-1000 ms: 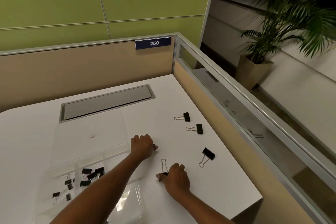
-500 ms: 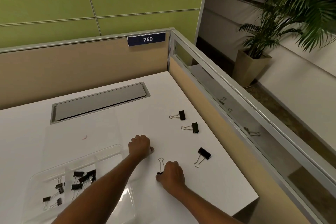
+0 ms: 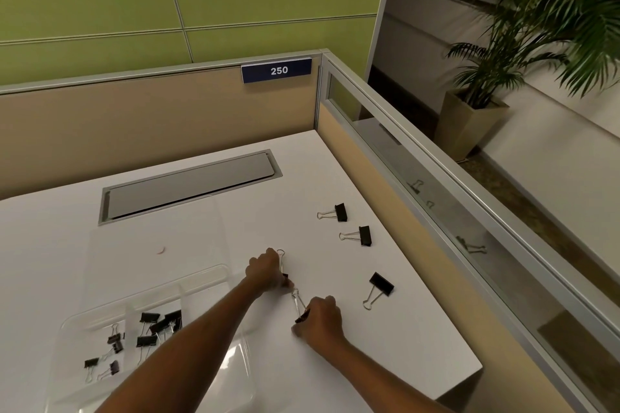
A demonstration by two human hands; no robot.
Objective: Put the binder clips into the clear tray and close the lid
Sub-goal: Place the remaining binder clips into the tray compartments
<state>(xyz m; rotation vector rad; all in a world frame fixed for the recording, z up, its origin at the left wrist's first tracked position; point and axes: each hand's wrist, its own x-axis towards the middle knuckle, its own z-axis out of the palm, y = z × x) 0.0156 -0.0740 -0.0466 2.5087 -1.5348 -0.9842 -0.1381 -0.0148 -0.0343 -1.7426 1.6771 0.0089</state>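
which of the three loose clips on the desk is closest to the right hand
The clip lying alone, just right of the right hand; the other two lie farther back.

A dark blue sign [image 3: 276, 70] on the partition's top edge reads "250" in white.

Both forearms bare, no sleeves; left grip [image 3: 266, 273] & right grip [image 3: 320, 320] ungloved.

left hand [image 3: 265, 273] fisted in a grip, right hand [image 3: 320, 320] likewise, forearms extended
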